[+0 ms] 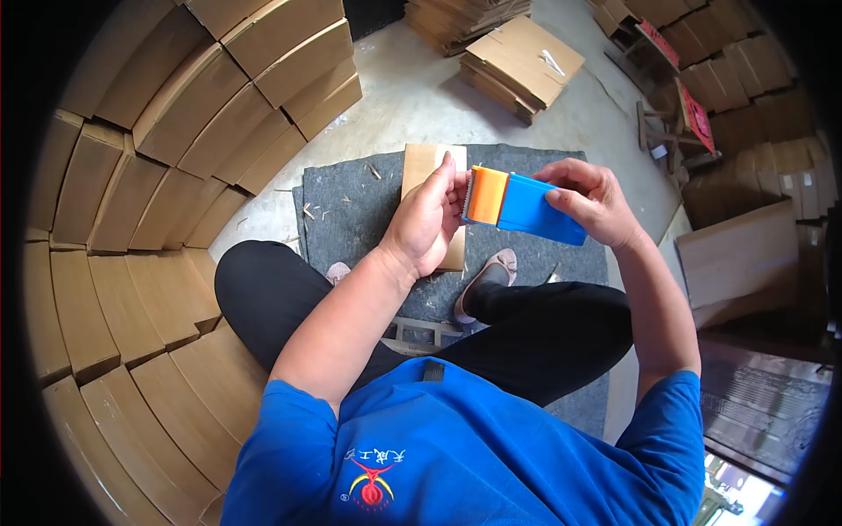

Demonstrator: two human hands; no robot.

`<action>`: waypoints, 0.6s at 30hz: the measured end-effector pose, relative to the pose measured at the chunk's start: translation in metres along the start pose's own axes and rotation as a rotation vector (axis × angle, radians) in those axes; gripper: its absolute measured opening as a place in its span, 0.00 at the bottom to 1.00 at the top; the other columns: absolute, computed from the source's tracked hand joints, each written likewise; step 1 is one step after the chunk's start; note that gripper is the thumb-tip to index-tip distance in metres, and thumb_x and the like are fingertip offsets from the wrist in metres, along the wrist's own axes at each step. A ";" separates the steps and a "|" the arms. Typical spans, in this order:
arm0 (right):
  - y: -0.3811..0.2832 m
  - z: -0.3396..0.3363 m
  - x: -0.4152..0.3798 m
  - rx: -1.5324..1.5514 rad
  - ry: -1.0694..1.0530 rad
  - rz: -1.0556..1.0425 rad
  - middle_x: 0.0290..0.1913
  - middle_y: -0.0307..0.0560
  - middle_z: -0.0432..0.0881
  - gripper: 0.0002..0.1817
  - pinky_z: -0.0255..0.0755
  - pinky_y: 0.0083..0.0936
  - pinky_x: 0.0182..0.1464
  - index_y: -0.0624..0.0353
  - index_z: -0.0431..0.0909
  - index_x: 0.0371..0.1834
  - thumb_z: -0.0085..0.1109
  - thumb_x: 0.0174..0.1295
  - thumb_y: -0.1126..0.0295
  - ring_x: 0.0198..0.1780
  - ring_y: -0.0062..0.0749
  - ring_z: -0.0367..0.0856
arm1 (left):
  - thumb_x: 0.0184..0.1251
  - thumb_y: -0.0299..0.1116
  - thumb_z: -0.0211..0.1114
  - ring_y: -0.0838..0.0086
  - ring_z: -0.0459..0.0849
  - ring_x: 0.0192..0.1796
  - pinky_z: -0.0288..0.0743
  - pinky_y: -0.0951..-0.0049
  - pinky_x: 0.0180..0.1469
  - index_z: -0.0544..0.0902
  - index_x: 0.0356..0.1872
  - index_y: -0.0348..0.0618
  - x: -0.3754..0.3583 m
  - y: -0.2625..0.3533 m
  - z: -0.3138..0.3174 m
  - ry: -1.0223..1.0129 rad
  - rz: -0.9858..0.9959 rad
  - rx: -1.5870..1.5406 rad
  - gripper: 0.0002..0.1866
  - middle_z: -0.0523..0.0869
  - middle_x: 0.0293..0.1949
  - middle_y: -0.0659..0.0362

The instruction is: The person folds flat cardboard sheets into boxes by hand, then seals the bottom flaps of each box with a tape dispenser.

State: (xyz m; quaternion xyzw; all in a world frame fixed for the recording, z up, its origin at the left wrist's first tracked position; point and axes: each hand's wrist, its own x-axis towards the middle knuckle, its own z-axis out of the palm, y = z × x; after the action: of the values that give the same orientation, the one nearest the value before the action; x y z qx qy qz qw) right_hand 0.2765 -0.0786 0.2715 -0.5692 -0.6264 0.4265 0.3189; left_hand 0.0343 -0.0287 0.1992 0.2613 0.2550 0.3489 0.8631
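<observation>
My right hand point(589, 197) grips a blue and orange tape dispenser point(535, 206) by its blue body, thumb on top. The dispenser's toothed cutting edge points left, toward my left hand point(428, 215). That hand is open, its thumb stretched out and its fingers slightly bent beside the teeth. Whether the fingertips touch the dispenser or a strip of tape, I cannot make out. Below both hands a cardboard box point(423, 160) stands on a dark grey mat, partly hidden by my left hand and the dispenser.
Stacked cardboard boxes point(189, 101) rise at my left. Ahead on the floor lies a pile of flat cardboard point(524, 57) with a small white item on top. More cardboard point(741, 254) leans at the right. Scraps litter the grey mat point(346, 197) between my feet.
</observation>
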 end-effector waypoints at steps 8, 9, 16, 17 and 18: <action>0.037 0.043 0.002 -0.055 -0.094 0.164 0.38 0.37 0.83 0.16 0.74 0.22 0.48 0.62 0.83 0.48 0.62 0.62 0.64 0.41 0.19 0.78 | 0.78 0.64 0.44 0.73 0.80 0.47 0.72 0.70 0.53 0.79 0.58 0.37 -0.012 -0.028 -0.065 0.120 -0.204 0.101 0.37 0.85 0.45 0.57; 0.044 0.046 0.001 -0.008 -0.104 0.167 0.38 0.37 0.83 0.15 0.74 0.22 0.47 0.62 0.83 0.48 0.61 0.62 0.66 0.41 0.18 0.79 | 0.78 0.64 0.44 0.72 0.80 0.46 0.72 0.70 0.52 0.80 0.57 0.37 -0.014 -0.026 -0.069 0.093 -0.258 0.030 0.36 0.85 0.45 0.57; 0.072 0.066 -0.007 0.196 -0.130 0.303 0.38 0.36 0.84 0.13 0.75 0.21 0.47 0.61 0.83 0.47 0.61 0.63 0.67 0.40 0.17 0.79 | 0.79 0.49 0.51 0.72 0.84 0.47 0.76 0.68 0.51 0.82 0.54 0.40 -0.012 -0.057 -0.086 0.105 -0.337 -0.155 0.23 0.86 0.46 0.57; 0.078 0.070 -0.008 0.159 -0.146 0.298 0.37 0.36 0.84 0.14 0.75 0.21 0.45 0.60 0.83 0.47 0.64 0.64 0.64 0.38 0.17 0.79 | 0.80 0.43 0.53 0.73 0.84 0.46 0.75 0.70 0.50 0.82 0.54 0.41 -0.013 -0.062 -0.088 0.149 -0.306 -0.092 0.18 0.87 0.47 0.58; 0.079 0.074 -0.008 0.123 -0.162 0.293 0.35 0.36 0.83 0.15 0.75 0.21 0.43 0.60 0.84 0.48 0.66 0.65 0.62 0.37 0.17 0.79 | 0.77 0.34 0.58 0.74 0.84 0.44 0.76 0.73 0.47 0.83 0.52 0.42 -0.014 -0.067 -0.094 0.118 -0.309 -0.070 0.12 0.88 0.44 0.59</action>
State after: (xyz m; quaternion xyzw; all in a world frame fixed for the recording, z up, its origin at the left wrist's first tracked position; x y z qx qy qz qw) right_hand 0.2474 -0.1001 0.1694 -0.5976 -0.5331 0.5504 0.2362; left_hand -0.0016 -0.0548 0.0924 0.1677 0.3302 0.2357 0.8985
